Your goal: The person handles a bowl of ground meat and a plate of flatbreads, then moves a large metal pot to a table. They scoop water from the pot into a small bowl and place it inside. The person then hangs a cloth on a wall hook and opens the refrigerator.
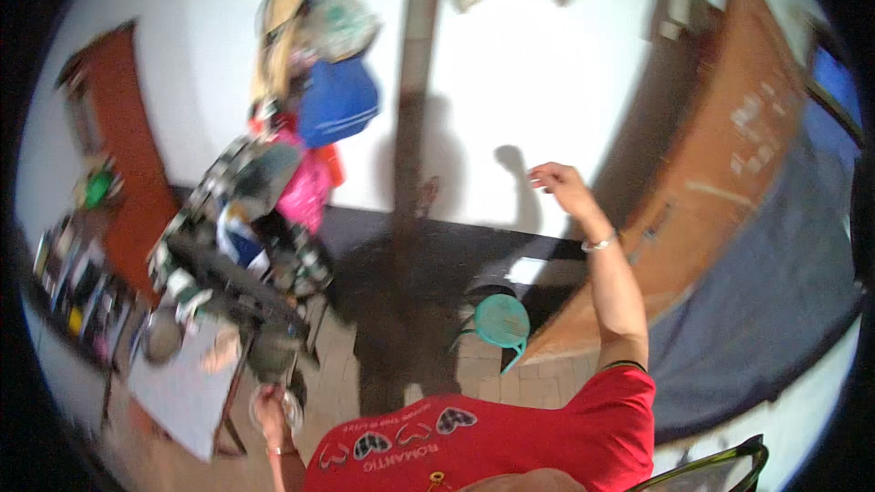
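My right hand is raised before the white wall, its fingers loosely bent with nothing visible in them. A bracelet circles that wrist. Low on the left, my left hand is at a pale round object, perhaps a roll or dish; blur hides its exact kind. Close above that hand are a dark grey-green rounded thing and a heap of checked cloth. Beside the left hand stands a table with a light top, bearing a round greyish object.
A teal round stool stands on the floor ahead. A wooden board and dark cloth fill the right. Blue and pink bags hang left of a post. A crowded shelf is far left.
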The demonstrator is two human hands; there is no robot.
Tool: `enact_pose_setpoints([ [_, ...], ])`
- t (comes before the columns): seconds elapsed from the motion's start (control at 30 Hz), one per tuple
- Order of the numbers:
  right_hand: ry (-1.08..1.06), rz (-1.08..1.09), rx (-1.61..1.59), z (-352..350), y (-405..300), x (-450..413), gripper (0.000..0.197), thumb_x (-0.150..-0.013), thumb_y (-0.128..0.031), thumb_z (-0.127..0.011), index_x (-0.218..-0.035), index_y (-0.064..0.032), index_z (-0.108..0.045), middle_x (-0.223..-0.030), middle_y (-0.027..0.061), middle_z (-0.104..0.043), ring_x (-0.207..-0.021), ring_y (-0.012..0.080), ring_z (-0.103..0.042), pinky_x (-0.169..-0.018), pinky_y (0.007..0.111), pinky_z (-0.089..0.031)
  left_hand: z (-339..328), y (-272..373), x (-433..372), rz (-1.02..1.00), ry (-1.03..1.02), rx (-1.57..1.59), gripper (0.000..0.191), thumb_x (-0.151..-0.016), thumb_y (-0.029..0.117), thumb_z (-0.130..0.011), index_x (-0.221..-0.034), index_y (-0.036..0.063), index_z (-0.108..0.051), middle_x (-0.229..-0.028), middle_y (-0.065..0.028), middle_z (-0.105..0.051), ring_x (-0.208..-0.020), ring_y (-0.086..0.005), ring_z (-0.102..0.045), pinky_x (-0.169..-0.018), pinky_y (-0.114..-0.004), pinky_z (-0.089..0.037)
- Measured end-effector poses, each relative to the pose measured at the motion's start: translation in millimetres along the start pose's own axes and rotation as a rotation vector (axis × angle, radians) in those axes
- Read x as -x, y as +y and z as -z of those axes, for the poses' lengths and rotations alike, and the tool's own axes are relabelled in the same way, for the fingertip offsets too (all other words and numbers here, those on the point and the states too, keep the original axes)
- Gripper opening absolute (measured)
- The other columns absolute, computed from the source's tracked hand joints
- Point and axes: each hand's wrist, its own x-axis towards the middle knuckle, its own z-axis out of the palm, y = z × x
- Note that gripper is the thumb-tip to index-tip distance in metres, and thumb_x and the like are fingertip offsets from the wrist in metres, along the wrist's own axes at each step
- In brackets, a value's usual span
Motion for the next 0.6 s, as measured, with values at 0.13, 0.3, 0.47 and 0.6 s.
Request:
enact_pose_setpoints([
  [0.13,-0.253,0.029,-0.008,-28.8,-10.2,-37.4,0.036,-0.092,-0.029,-0.056,-0.111,0.0001,-0.064,-0.1,0.0094,-0.068,-0.089,0.0159,-0.063,-0.081,0.03,-0.049,-19.6,7.8,36.8,0.096,0.239,0.083,0.015,-0.081,0.009,-0.068,-0.092,0.0005,-0.062,-0.086,-0.0028,-0.06,-0.083,-0.0146,-0.056,-0.075,-0.028,-0.045],
  [0.3,-0.72,0.066,-0.254,-137.1,-46.8,32.0,0.038,-0.094,-0.035,-0.054,-0.111,-0.0019,-0.063,-0.102,0.0093,-0.067,-0.088,0.017,-0.064,-0.08,0.031,-0.05,-39.7,4.0,61.6,0.037,0.41,0.205,0.031,-0.08,0.005,-0.068,-0.109,-0.0013,-0.059,-0.104,-0.0086,-0.061,-0.1,-0.0184,-0.056,-0.089,-0.032,-0.046],
  [0.47,-1.169,0.04,-0.323,-305.8,32.8,84.8,0.028,-0.095,-0.02,-0.054,-0.114,-0.0008,-0.062,-0.108,0.0084,-0.065,-0.092,0.0172,-0.063,-0.079,0.029,-0.05,24.3,-43.0,154.9,0.098,0.699,0.297,0.046,-0.081,0.004,-0.066,-0.124,-0.0004,-0.049,-0.116,-0.0127,-0.056,-0.108,-0.0217,-0.054,-0.089,-0.033,-0.047],
  [0.6,-1.415,0.101,-0.285,-412.7,-45.0,151.7,0.027,-0.094,-0.016,-0.055,-0.115,-0.0006,-0.061,-0.105,0.0064,-0.065,-0.092,0.0141,-0.062,-0.076,0.027,-0.05,74.4,-62.5,250.0,0.139,0.967,0.472,0.046,-0.085,0.005,-0.062,-0.128,0.0023,-0.046,-0.123,-0.0138,-0.051,-0.113,-0.0245,-0.052,-0.088,-0.036,-0.051],
])
